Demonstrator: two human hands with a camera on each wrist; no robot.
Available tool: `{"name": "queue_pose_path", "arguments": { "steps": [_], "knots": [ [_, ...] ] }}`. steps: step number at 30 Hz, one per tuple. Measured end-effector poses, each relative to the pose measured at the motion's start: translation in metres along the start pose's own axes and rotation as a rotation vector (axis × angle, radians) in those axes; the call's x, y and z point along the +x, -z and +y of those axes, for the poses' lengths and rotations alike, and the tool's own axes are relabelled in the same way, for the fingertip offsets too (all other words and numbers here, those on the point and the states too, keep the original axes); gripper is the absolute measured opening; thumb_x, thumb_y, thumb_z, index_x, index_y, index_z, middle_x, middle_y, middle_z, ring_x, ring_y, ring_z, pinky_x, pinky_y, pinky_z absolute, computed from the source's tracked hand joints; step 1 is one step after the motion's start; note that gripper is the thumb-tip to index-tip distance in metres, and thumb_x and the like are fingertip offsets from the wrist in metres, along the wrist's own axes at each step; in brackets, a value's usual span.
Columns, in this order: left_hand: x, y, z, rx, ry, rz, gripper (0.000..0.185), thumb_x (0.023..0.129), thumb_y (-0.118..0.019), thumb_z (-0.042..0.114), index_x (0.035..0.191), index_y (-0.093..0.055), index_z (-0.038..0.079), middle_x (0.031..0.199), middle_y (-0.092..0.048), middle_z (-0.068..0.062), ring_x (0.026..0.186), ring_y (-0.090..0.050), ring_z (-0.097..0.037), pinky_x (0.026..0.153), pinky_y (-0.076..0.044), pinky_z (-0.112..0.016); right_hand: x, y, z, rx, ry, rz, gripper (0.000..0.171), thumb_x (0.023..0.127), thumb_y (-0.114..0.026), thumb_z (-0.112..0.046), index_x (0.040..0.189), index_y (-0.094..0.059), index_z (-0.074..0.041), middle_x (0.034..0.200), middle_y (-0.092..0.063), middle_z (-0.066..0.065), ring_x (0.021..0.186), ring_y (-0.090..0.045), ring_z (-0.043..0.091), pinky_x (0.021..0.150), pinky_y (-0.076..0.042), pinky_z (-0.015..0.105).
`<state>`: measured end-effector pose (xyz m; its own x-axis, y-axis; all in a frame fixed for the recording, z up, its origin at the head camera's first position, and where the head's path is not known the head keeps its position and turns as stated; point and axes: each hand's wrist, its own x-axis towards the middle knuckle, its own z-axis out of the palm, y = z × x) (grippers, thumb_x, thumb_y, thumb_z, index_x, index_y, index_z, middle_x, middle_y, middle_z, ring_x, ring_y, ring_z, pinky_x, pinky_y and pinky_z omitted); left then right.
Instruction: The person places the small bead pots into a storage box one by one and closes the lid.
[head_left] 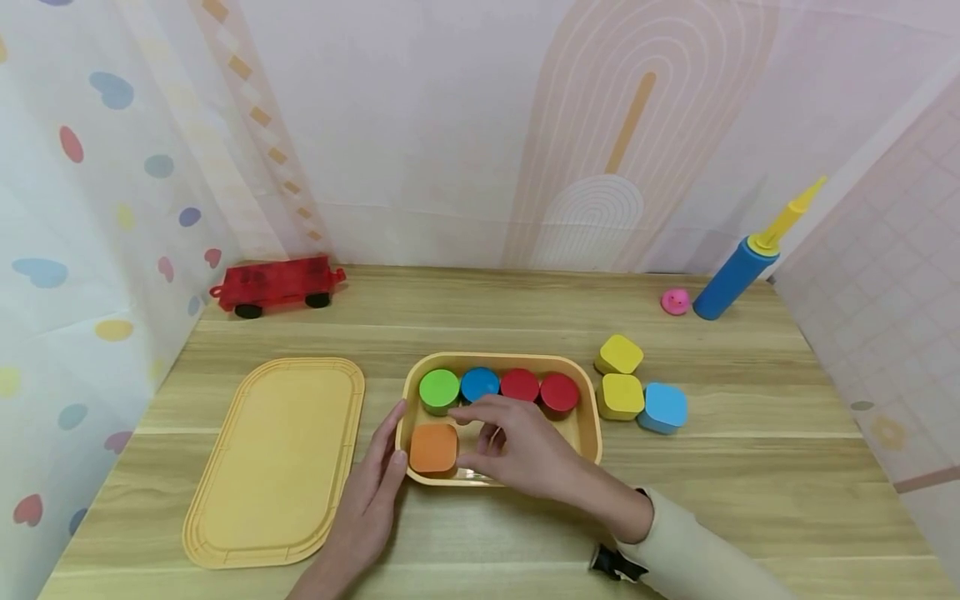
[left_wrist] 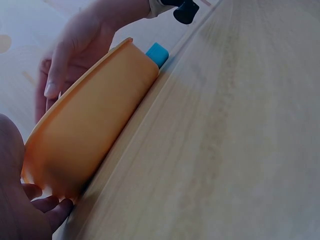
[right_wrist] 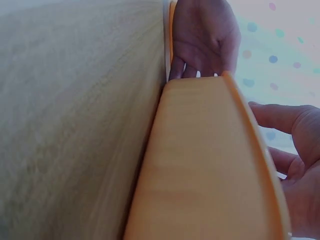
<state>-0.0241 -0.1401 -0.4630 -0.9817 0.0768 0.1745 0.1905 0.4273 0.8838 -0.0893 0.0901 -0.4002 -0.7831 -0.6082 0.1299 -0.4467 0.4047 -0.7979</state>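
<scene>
A yellow tray (head_left: 592,433) sits mid-table with green (head_left: 438,389), blue (head_left: 479,383) and two red round blocks (head_left: 540,388) along its back wall and an orange square block (head_left: 433,447) at its front left. My left hand (head_left: 392,446) lies with straight fingers against the tray's left wall. My right hand (head_left: 495,433) hovers over the tray's front half, index finger stretched toward the green block, the other fingers loosely curled; nothing shows in it. In the wrist views the tray wall (left_wrist: 95,130) (right_wrist: 200,165) fills the frame with the left hand (right_wrist: 205,40) at its end.
A flat yellow lid (head_left: 277,458) lies left of the tray. Two yellow square blocks (head_left: 621,396) and a blue one (head_left: 663,407) sit right of it. A red toy wagon (head_left: 273,285) stands back left; a pink piece (head_left: 675,301) and a blue pump (head_left: 738,275) back right.
</scene>
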Motion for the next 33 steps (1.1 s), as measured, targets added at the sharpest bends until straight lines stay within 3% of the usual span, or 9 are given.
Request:
{"name": "queue_pose_path", "arguments": {
  "steps": [7, 16, 26, 33],
  "knots": [
    [0.0, 0.0, 0.0, 0.011, -0.009, 0.009, 0.053, 0.111, -0.039, 0.016, 0.162, -0.029, 0.027, 0.165, -0.032, 0.002, 0.15, -0.028, -0.013, 0.115, -0.019, -0.004, -0.016, 0.013, 0.001, 0.048, 0.001, 0.062, 0.046, 0.085, -0.084, -0.009, 0.128, -0.071, -0.011, 0.113, -0.071, 0.004, 0.078, -0.063, 0.003, 0.07, -0.06, 0.023],
    [0.0, 0.0, 0.0, 0.005, -0.015, 0.013, 0.053, 0.111, -0.04, 0.015, 0.162, -0.029, 0.027, 0.165, -0.032, 0.001, 0.15, -0.028, -0.012, 0.116, -0.019, -0.005, -0.039, 0.032, 0.007, 0.026, -0.026, 0.118, 0.044, 0.084, -0.085, -0.009, 0.126, -0.073, -0.016, 0.112, -0.071, -0.002, 0.077, -0.064, 0.005, 0.07, -0.061, 0.024],
    [-0.001, 0.0, 0.0, -0.004, -0.014, 0.01, 0.053, 0.111, -0.039, 0.015, 0.162, -0.029, 0.026, 0.165, -0.032, 0.0, 0.15, -0.027, -0.011, 0.116, -0.019, -0.005, -0.066, 0.053, 0.018, 0.024, -0.054, 0.209, 0.043, 0.083, -0.085, -0.009, 0.123, -0.074, -0.018, 0.117, -0.07, 0.002, 0.076, -0.066, 0.008, 0.066, -0.061, 0.025],
    [0.0, 0.0, 0.0, -0.007, -0.022, 0.012, 0.052, 0.111, -0.039, 0.014, 0.162, -0.029, 0.025, 0.165, -0.032, 0.0, 0.15, -0.027, -0.012, 0.116, -0.019, -0.005, -0.086, 0.069, 0.026, -0.014, -0.079, 0.27, 0.046, 0.082, -0.085, -0.007, 0.125, -0.073, -0.02, 0.103, -0.069, -0.006, 0.075, -0.065, 0.009, 0.064, -0.06, 0.024]
  ]
}}
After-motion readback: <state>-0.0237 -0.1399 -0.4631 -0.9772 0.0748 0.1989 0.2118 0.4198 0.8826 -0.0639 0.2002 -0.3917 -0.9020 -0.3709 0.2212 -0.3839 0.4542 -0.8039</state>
